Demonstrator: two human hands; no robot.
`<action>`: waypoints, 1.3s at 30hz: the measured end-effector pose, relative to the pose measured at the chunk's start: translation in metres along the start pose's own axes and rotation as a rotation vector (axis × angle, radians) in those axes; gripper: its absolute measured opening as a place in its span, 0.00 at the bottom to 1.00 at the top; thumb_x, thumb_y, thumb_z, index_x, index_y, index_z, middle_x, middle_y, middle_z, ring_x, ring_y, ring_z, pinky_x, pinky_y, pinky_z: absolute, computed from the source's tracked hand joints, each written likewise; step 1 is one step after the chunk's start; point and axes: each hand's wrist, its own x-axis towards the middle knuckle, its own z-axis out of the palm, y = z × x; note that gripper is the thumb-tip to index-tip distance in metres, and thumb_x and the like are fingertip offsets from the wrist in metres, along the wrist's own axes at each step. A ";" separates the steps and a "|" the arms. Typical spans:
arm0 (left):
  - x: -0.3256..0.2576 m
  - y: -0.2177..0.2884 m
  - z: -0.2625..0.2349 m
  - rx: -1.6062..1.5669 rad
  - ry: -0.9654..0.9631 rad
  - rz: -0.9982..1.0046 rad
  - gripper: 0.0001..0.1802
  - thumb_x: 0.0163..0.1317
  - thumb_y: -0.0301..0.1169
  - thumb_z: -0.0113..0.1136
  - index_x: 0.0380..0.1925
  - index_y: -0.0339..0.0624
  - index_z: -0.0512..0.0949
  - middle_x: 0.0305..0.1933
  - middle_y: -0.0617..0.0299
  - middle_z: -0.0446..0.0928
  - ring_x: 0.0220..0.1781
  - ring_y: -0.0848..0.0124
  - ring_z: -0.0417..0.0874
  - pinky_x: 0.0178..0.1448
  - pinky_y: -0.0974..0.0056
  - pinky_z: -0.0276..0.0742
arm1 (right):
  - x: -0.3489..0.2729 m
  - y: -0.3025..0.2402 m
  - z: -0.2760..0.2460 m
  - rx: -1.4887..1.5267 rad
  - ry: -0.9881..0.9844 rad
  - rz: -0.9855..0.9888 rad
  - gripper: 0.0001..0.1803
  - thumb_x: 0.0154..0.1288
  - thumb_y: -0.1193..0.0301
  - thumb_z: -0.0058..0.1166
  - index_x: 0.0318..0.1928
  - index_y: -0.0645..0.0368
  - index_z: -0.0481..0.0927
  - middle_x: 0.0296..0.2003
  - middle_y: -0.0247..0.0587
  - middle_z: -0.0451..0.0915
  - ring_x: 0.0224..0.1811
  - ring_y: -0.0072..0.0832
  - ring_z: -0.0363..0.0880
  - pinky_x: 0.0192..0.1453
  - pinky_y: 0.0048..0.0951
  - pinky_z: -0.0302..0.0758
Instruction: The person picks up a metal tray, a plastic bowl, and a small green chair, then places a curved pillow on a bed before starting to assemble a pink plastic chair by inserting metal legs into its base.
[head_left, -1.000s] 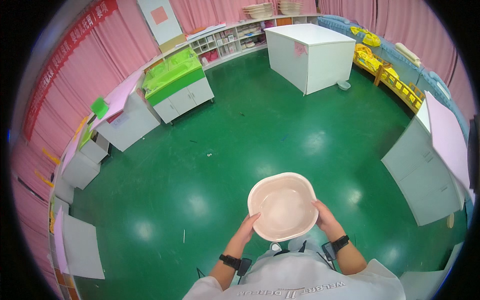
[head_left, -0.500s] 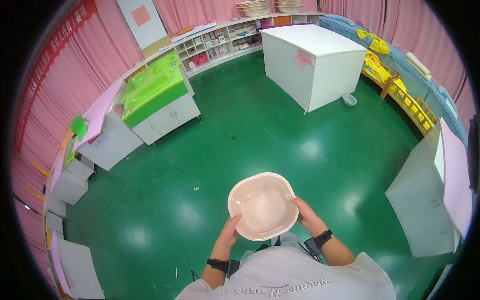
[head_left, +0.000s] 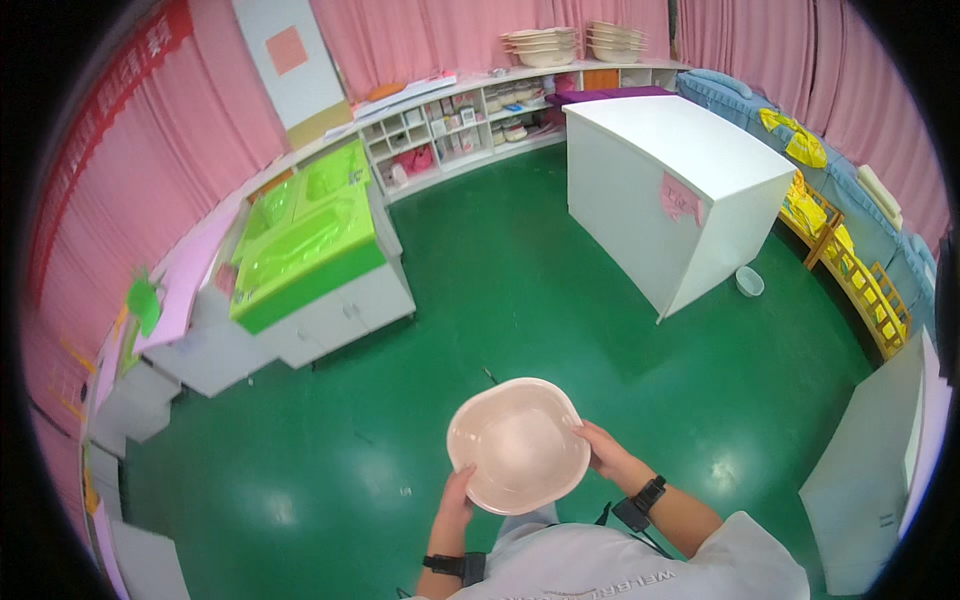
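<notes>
While held level over green floor (head_left: pixel 300 480), pink basin (head_left: pixel 517 444) gripped at rim: L hand (head_left: pixel 456 497) near side, R hand (head_left: pixel 602 447) opposite.

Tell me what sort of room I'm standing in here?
Probably a baby-care or bathing training room: green bath tubs set into a white counter, stacked pink basins on cubby shelves, pink curtains all round. Both hands hold a pink basin.

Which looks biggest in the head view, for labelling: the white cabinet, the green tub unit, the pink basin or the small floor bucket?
1. White cabinet
2. Green tub unit
3. Pink basin, enlarged by nearness to the camera
4. Small floor bucket
</notes>
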 end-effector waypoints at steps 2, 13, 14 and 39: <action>0.074 0.038 0.016 0.033 -0.023 -0.003 0.25 0.63 0.35 0.52 0.57 0.33 0.66 0.54 0.51 0.75 0.54 0.62 0.77 0.59 0.59 0.74 | 0.060 -0.033 0.005 0.041 0.117 0.002 0.25 0.65 0.61 0.50 0.60 0.57 0.67 0.50 0.36 0.76 0.51 0.24 0.76 0.54 0.29 0.75; 0.439 0.272 0.165 0.279 -0.240 -0.125 0.29 0.60 0.35 0.57 0.58 0.31 0.65 0.52 0.51 0.75 0.52 0.64 0.79 0.56 0.63 0.74 | 0.324 -0.295 0.000 0.203 0.180 -0.259 0.23 0.67 0.63 0.47 0.60 0.57 0.67 0.51 0.38 0.75 0.52 0.26 0.75 0.55 0.30 0.74; 0.470 0.280 0.177 0.285 -0.241 -0.125 0.29 0.60 0.35 0.57 0.58 0.31 0.65 0.52 0.51 0.75 0.52 0.64 0.79 0.56 0.63 0.74 | 0.352 -0.312 -0.008 0.216 0.175 -0.268 0.23 0.67 0.63 0.47 0.60 0.58 0.67 0.51 0.38 0.75 0.52 0.26 0.75 0.55 0.31 0.74; 1.173 0.630 0.324 -0.013 -0.056 -0.031 0.25 0.61 0.35 0.54 0.55 0.32 0.68 0.51 0.51 0.76 0.52 0.61 0.79 0.55 0.58 0.77 | 1.070 -0.800 -0.017 0.071 0.077 -0.114 0.21 0.66 0.61 0.49 0.56 0.57 0.70 0.46 0.34 0.77 0.45 0.22 0.79 0.47 0.26 0.79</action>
